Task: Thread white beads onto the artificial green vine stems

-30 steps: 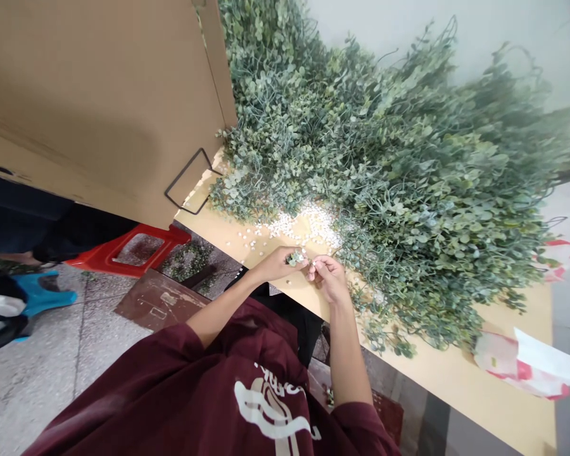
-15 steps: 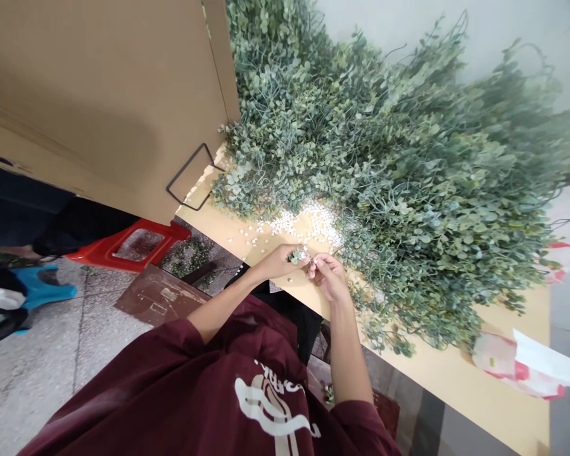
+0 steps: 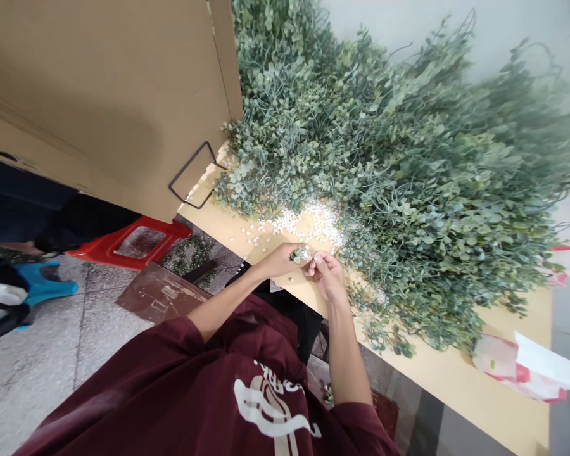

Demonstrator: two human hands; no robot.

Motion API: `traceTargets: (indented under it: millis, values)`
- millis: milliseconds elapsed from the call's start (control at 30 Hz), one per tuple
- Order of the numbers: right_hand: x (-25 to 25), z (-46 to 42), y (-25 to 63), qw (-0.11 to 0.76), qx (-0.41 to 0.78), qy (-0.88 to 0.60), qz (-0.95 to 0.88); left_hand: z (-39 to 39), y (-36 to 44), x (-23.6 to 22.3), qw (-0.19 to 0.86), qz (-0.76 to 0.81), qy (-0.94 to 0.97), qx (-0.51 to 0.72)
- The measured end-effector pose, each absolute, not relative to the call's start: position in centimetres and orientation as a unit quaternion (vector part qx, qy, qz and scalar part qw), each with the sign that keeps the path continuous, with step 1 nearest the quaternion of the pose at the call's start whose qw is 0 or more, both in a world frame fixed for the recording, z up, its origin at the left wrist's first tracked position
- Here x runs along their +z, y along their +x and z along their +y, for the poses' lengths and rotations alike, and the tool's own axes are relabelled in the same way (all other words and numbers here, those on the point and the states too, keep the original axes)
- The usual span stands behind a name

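My left hand [image 3: 282, 259] is closed round a small sprig of artificial leaves [image 3: 299, 255], which sticks out past the thumb. Right beside it, my right hand [image 3: 330, 277] pinches a tiny whitish piece [image 3: 316, 258] between thumb and fingertips, close against the sprig; its exact kind is too small to tell. Both hands are over the table's near edge. Just beyond them lies a scatter of small white pieces [image 3: 289, 221] on the tabletop. A large heap of artificial greenery [image 3: 384, 171] rises behind and to the right.
A cardboard box [image 3: 99, 82] stands at the left, with a black wire frame [image 3: 190, 174] by its corner. Red-and-white plastic packaging [image 3: 503, 361] lies on the yellowish table [image 3: 494, 405] at right. A red stool [image 3: 130, 244] and a blue stool [image 3: 52, 285] are on the floor, near another person's dark clothing.
My right hand has shifted very slightly toward my left hand, its fingers still pinched. The whole view has drifted a little; the sprig stays in my left hand.
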State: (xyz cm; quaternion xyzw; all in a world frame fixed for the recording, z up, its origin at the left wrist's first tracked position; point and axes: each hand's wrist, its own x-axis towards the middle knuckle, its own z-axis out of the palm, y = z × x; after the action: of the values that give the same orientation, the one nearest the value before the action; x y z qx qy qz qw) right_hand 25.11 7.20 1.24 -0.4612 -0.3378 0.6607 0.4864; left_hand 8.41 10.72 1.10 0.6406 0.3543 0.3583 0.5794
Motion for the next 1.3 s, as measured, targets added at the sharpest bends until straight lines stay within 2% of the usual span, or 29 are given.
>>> traceTargets:
  millis: [367,600,833,1000,1133,1300]
  values:
    - [1.3,7.2,24.9,0.478,0.646,-0.474,-0.360,10.7,8.4,1.0,0.577,0.363,0.637,0.360]
    - [0.6,6.9,23.8,0.543,0.523,-0.526,-0.393,10.7,8.6,1.1,0.557,0.385,0.630,0.381]
    - [1.6,5.8,23.4,0.525,0.420,-0.555,-0.490,10.5,8.3,1.3,0.544,0.376,0.656,0.364]
    - [4.2,4.4,24.8,0.456,0.353,-0.577,-0.578,10.0,8.7,1.4,0.521,0.355,0.687,0.361]
    - [6.8,3.0,27.4,0.461,0.276,-0.597,-0.596,7.5,10.3,2.6,0.540,0.295,0.718,0.325]
    - [10.3,1.7,30.7,0.511,0.178,-0.629,-0.558,2.9,13.2,4.8,0.559,0.114,0.798,0.195]
